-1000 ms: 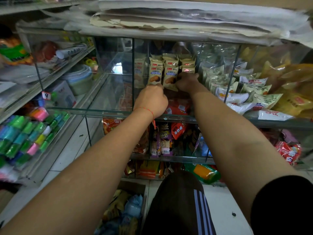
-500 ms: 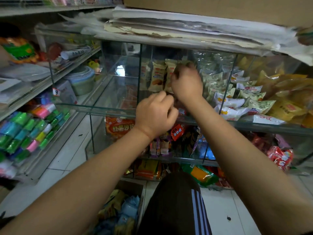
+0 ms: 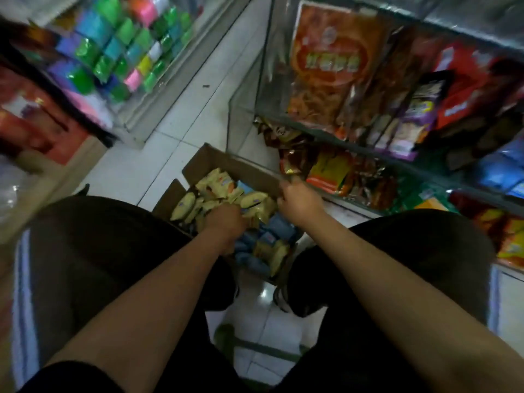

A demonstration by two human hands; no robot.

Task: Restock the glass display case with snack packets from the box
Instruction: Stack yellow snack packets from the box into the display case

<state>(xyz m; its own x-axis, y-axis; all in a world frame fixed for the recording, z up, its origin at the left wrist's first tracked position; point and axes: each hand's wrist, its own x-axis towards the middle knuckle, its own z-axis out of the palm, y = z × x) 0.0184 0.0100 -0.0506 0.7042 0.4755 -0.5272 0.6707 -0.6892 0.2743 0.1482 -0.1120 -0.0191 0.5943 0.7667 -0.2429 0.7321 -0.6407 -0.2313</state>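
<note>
An open cardboard box (image 3: 249, 171) sits on the floor between my knees, holding yellow snack packets (image 3: 218, 182) and blue packets (image 3: 272, 231). My left hand (image 3: 225, 222) is pushed down among the yellow packets, its fingers hidden. My right hand (image 3: 297, 202) hovers at the box's far right rim with curled fingers; the blur hides whether it grips anything. The lower shelves of the glass display case (image 3: 326, 131) rise just beyond the box, packed with bags.
Orange, purple and red snack bags (image 3: 329, 63) fill the glass case on the right. A shelf of green, pink and blue packs (image 3: 122, 49) runs along the left. White floor tiles (image 3: 184, 114) lie between them. My knees in dark shorts (image 3: 99, 251) flank the box.
Both hands have left the upper compartment of the glass case and dropped to the box on the floor. The view has swung from the case down to the box.
</note>
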